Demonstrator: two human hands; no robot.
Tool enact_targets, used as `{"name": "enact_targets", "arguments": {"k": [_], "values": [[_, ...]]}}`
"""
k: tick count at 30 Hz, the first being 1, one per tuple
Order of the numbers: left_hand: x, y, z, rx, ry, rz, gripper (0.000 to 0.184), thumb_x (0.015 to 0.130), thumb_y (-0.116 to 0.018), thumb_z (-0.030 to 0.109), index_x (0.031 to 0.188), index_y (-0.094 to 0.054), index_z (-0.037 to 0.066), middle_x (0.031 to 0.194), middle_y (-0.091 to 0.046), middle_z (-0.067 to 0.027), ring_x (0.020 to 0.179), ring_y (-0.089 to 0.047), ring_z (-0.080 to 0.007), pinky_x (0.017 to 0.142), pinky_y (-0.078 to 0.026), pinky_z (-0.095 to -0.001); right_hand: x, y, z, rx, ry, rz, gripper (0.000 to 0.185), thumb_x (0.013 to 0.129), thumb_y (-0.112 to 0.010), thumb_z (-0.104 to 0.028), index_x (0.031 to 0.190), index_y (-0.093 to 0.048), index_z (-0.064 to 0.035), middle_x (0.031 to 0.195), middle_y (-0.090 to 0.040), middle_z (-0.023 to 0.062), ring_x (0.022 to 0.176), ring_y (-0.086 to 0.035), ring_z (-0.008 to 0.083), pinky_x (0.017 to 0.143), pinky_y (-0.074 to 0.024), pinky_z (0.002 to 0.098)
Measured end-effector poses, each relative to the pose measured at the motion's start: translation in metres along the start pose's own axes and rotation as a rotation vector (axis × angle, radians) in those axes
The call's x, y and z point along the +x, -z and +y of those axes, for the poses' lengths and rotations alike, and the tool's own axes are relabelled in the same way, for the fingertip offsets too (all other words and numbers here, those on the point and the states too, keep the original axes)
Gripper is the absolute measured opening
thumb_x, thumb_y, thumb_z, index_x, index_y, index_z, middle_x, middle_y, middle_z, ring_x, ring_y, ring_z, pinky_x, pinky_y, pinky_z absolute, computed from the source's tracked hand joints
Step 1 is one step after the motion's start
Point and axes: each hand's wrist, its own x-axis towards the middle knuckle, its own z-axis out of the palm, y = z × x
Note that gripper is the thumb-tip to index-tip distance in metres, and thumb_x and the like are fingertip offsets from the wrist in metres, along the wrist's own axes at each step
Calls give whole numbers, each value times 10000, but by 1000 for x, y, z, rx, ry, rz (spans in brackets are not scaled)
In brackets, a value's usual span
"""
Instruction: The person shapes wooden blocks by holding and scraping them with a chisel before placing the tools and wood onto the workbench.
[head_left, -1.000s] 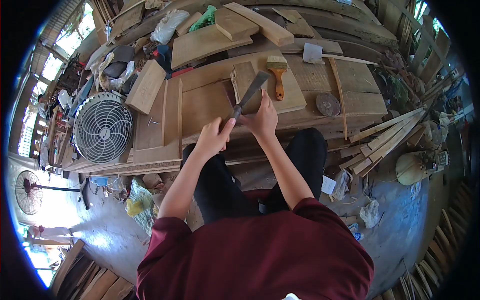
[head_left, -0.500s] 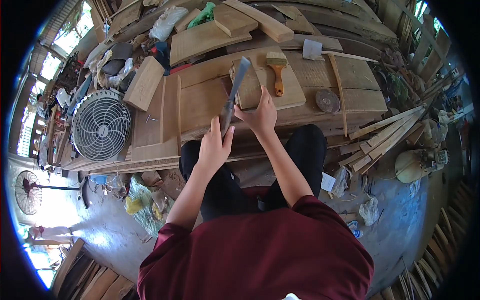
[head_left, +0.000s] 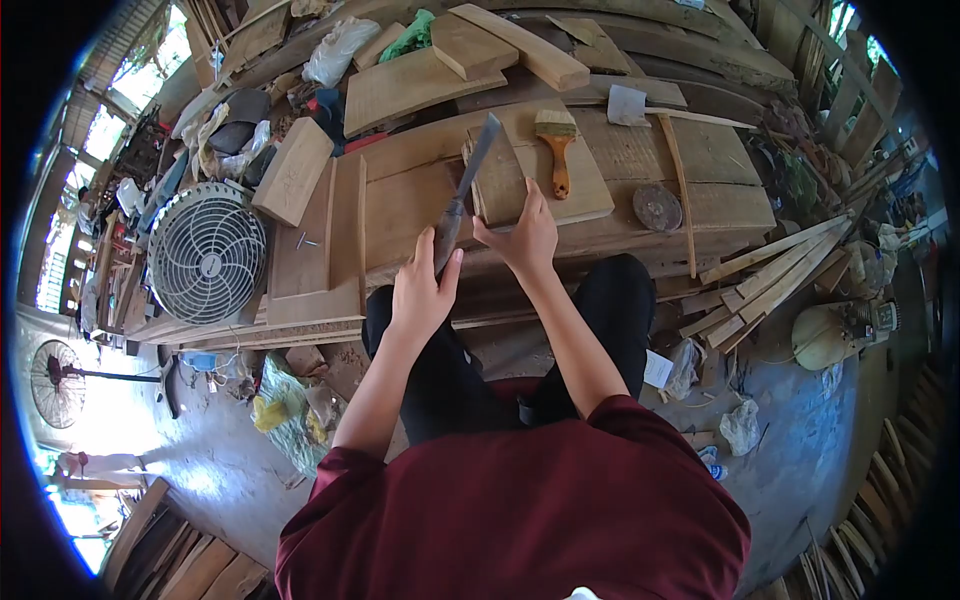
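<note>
Near: maroon shirt (head_left: pixel 510 500), dark trousers. Left hand (head_left: pixel 420 285) wrapped on the handle of a flat-bladed tool (head_left: pixel 467 180). A second ago the tool slanted across to the right, hands nearly meeting; now the blade stands steeper, and left hand sits lower and apart from the right. Against half a second ago, little change. Right hand (head_left: pixel 528 240) spans the near end of a small wooden block (head_left: pixel 505 178), clamped on it, thumb at the left corner, forefinger along the right edge. Blade passes in front of the block; contact cannot be told.

Writing: fan hub carries a small badge, illegible; a white paper (head_left: pixel 657 370) on the floor, too small to read.

Surface: block lies on a pale board (head_left: pixel 585 190) atop a plank bench (head_left: pixel 410 225). Brush (head_left: pixel 560 165) just right of the block; round disc (head_left: pixel 657 207) and thin strip (head_left: pixel 677 185) farther right. Desk fan (head_left: pixel 208 255) at left.

Far: stacked timber, bags, a pedestal fan (head_left: pixel 57 385), bright openings left.
</note>
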Motion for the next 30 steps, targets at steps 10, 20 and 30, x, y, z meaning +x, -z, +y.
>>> {"name": "enact_targets", "arguments": {"k": [10, 20, 30], "values": [[-11, 8, -3, 11, 112, -107, 458, 912, -596, 273, 1245, -451, -6, 809, -638, -288, 754, -627, -469, 657, -506, -514, 5, 20, 12, -18, 31, -42, 904, 584, -837, -333, 1298, -423, 37, 1201, -484, 233, 1119, -494, 404, 953, -422, 451], [-54, 1, -22, -216, 354, -55, 494, 924, -609, 304, 1229, -487, -64, 830, -625, -298, 807, -635, -453, 656, -505, -447, 10, 56, 20, -134, 30, -98, 875, 594, -809, -269, 1326, -402, -14, 1246, -453, 238, 1166, -442, 419, 995, -382, 468], [-65, -17, 4, -321, 357, -219, 465, 924, -602, 265, 1264, -462, -19, 803, -631, -279, 795, -640, -444, 658, -509, -439, -13, 64, 11, -282, -56, 41, 886, 579, -770, -330, 1302, -409, 34, 1157, -426, 257, 1075, -444, 432, 926, -399, 495]]}}
